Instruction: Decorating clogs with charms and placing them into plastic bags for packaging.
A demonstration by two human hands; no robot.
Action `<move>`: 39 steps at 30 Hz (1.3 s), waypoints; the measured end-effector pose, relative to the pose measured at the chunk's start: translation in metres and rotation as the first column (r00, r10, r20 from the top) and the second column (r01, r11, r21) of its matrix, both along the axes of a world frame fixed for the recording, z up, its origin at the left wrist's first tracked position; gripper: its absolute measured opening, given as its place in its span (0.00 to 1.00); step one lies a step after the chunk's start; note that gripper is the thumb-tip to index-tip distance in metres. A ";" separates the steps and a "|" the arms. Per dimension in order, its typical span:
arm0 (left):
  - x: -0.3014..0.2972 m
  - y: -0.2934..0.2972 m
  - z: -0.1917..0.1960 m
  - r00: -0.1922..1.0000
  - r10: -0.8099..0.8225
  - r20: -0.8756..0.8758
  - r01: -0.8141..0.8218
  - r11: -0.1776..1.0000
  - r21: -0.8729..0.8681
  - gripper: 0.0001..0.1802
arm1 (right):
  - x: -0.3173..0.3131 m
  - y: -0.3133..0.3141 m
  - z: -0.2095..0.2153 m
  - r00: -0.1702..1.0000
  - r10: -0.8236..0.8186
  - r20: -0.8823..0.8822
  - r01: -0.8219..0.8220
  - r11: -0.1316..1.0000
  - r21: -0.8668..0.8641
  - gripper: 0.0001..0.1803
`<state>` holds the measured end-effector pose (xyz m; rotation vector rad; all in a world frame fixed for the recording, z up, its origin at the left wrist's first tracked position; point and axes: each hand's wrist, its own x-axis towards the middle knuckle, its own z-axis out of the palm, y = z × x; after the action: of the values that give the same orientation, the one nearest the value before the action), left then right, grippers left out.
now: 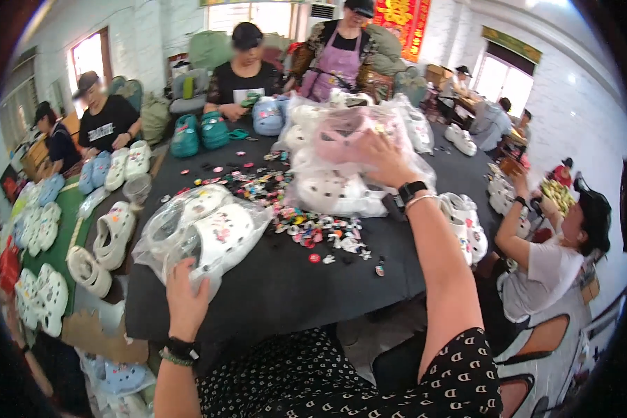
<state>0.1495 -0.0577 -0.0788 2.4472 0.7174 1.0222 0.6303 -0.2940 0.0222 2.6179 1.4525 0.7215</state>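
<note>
While the left hand (187,296) is placed at the near edge of a clear plastic bag (155,256), its fingers are loosely bent, with some space to the thumb; whether the plastic is pinched cannot be told. In this bag, white shoes (223,233) with coloured decorations are contained, and they are laid on the left part of the dark table (292,299). The right hand (383,155) is spread, its fingers being rested upon a bagged pink shoe (338,132) on top of bagged white clogs (327,193). Between the two, many small charms (261,184) are scattered. Gold writing is carried by a red banner (419,29) at the back wall. White lettering is printed on a co-worker's black shirt (110,115), and letter-like white marks are repeated over the black sleeve (460,369) of the right arm.
</note>
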 end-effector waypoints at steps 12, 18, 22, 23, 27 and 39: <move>0.037 0.000 -0.024 0.999 0.017 0.028 -0.022 0.983 0.181 0.21 | 0.072 -0.267 -0.003 0.767 -0.550 -0.331 0.529 0.833 -0.159 0.31; 0.059 -0.002 -0.028 0.984 -0.028 0.175 0.000 0.987 0.160 0.19 | 0.116 -0.266 -0.076 0.744 -0.662 -0.091 0.557 0.689 -0.463 0.33; 0.076 -0.015 -0.020 0.997 0.027 0.074 -0.036 0.991 0.126 0.19 | 0.129 -0.262 -0.082 0.798 -0.585 -0.143 0.520 0.789 -0.327 0.24; 0.088 -0.018 -0.019 0.989 -0.050 0.137 0.035 0.993 0.114 0.20 | 0.141 -0.321 -0.068 0.748 -0.649 -0.135 0.620 0.757 -0.204 0.22; 0.067 -0.013 -0.024 0.998 -0.039 0.050 0.030 0.986 0.163 0.23 | 0.096 -0.262 -0.081 0.857 -0.504 -0.110 0.505 0.863 -0.019 0.18; 0.056 -0.011 -0.024 0.966 -0.253 0.055 0.243 0.959 0.145 0.34 | 0.054 -0.308 -0.014 0.848 -0.491 -0.198 0.513 0.855 0.076 0.15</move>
<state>0.2059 -0.0692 -0.1025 2.5199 0.3142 1.0854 0.6841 -0.6016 0.0078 3.0235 0.6857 0.5454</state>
